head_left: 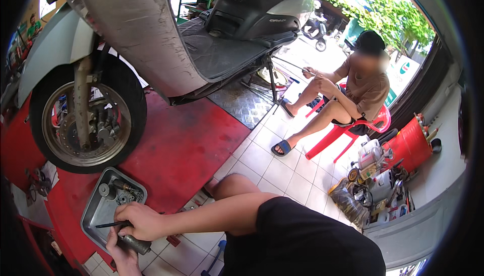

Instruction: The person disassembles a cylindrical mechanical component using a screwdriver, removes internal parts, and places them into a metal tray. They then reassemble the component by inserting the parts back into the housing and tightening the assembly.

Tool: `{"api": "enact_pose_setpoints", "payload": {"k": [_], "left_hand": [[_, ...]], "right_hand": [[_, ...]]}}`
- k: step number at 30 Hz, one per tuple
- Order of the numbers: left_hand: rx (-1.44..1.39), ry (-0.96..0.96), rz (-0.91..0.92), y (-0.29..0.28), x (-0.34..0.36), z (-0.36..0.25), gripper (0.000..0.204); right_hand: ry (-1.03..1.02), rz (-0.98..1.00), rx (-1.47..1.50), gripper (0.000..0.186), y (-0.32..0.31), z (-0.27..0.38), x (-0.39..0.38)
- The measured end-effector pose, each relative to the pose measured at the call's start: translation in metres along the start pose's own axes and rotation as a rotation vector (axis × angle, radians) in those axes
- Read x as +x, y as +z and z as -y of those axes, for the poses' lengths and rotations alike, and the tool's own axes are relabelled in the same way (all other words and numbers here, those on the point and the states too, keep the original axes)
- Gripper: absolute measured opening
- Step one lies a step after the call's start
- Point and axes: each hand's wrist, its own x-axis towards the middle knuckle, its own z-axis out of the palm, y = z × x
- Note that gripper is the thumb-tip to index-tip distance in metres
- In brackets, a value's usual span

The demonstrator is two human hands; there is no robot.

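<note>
Right hand (pixel 142 221): I see my forearm come in from the right, out of a black sleeve (pixel 312 238), with the fingers pinching a thin dark rod (pixel 112 224) whose free end points left

Left hand (pixel 120 252): I have it just below the other, rising from the lower edge, fingers bent at the side of a dull grey cylinder (pixel 136 244); some of them are hidden, so I cannot tell how each one grips

Cylinder: tilted, held under my right hand, just beside the near corner of the metal tray (pixel 96 216)

Tray: resting on the red platform (pixel 171 145), with the rod's tip above it from my view; a short round metal can (pixel 107 191) and a few dark and greasy machine parts (pixel 128 191) sit together toward its far end

Scooter (pixel 138 34): stands across the platform, scuffed grey front panel, its front wheel (pixel 70 127) near the tray

Co-worker (pixel 370 87): seated well apart from my hands on a red plastic chair (pixel 321 142), black cap on, both hands together in front of the body

Right side: from my view, a red drum (pixel 409 146) and a brown boot (pixel 348 203) near it, on the tiled floor (pixel 277 172)
</note>
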Motion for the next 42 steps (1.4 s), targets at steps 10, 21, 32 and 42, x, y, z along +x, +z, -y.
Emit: {"api": "enact_pose_setpoints", "payload": {"k": [10,21,32,42], "left_hand": [[0.0,-0.018,0.047,-0.016,-0.003,-0.005,0.046],[0.005,-0.045,-0.008,-0.024,-0.007,0.002,0.043],[-0.042,-0.06,0.009,-0.022,-0.011,0.006,0.048],[-0.019,-0.055,0.07,-0.017,-0.007,0.009,0.041]], "right_hand": [[0.131,0.024,-0.041,0.02,0.007,0.017,-0.001],[0.054,0.113,-0.201,0.022,0.004,0.017,-0.004],[0.04,0.148,-0.16,0.018,0.001,0.017,-0.004],[0.026,0.159,-0.197,0.023,-0.006,0.014,-0.004]]}}
